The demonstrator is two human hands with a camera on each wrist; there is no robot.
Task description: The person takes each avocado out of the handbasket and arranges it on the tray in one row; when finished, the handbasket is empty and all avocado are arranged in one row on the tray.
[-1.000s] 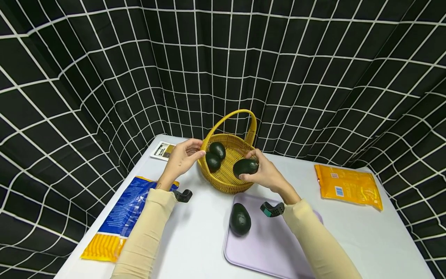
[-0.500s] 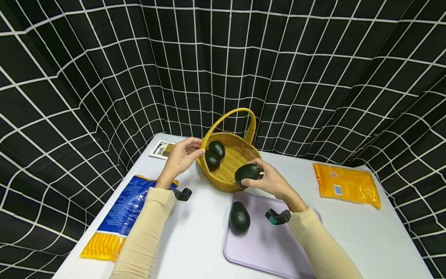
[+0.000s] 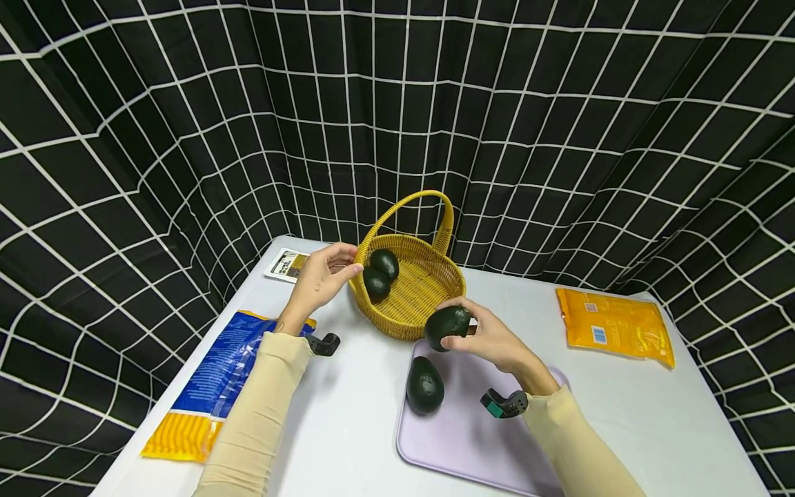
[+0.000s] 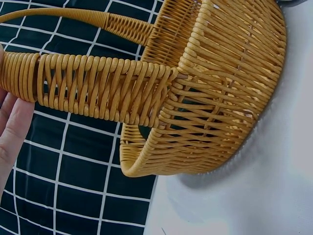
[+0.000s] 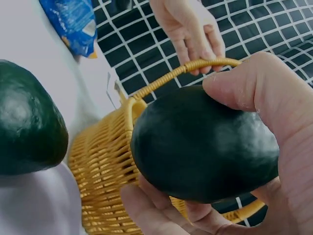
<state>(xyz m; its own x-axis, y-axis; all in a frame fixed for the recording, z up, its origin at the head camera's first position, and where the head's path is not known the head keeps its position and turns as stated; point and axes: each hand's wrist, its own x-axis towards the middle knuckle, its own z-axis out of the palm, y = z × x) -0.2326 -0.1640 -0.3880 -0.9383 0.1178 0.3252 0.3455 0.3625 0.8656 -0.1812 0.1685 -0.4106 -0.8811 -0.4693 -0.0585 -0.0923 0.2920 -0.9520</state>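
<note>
My left hand (image 3: 318,279) pinches the handle (image 4: 102,88) of a yellow wicker basket (image 3: 417,293) at its left side. Two dark green avocados (image 3: 384,264) lie against the basket's left inner wall. Between the thumb and fingers of my right hand (image 3: 493,339) is another avocado (image 5: 200,147), held in the air just in front of the basket, over the far edge of a lilac tray (image 3: 459,445). One more avocado (image 3: 425,386) rests at the tray's left side, slightly nearer than the held one.
A blue and yellow packet (image 3: 217,373) lies on the left of the white table (image 3: 348,414). Behind it is a small white packet (image 3: 286,265). An orange packet (image 3: 615,324) lies at the right. Black curtain (image 3: 397,103) with white grid lines surrounds the back and sides.
My right hand has drawn the avocado out from over the basket, toward me and to the right, above the tray's far edge. The left hand has stayed on the handle.
</note>
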